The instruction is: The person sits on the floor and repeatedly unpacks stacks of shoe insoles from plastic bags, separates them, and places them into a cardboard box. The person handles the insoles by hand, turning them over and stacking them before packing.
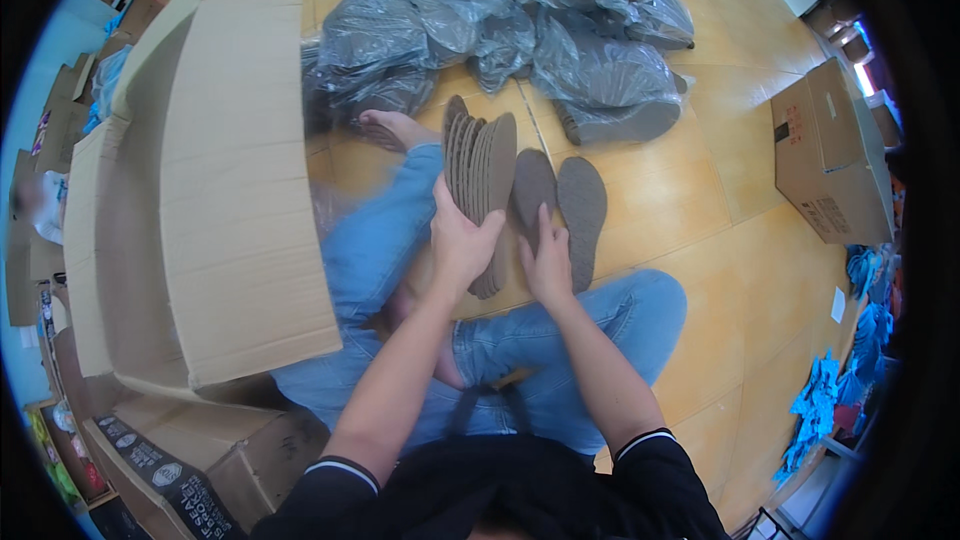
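A thick stack of brown shoe insoles [480, 162] stands on edge, fanned slightly, in my left hand [466, 245]. My left fingers and thumb wrap round its lower middle. To its right, a single brown insole [534, 180] lies toe-away, with my right hand [548, 265] over its heel end. The index finger of that hand stretches along the insole, thumb apart at its left side. Another greyish-brown insole [582, 208] lies flat on the floor just to the right, partly under my fingers' side.
Plastic-bagged bundles of insoles [480, 15] are heaped ahead on the tan floor [725, 270]. A large open carton [240, 180] stands at my left, with another cardboard box [245, 440] nearer. A carton [830, 155] sits far right, above blue pieces [815, 410]. My crossed legs surround the work.
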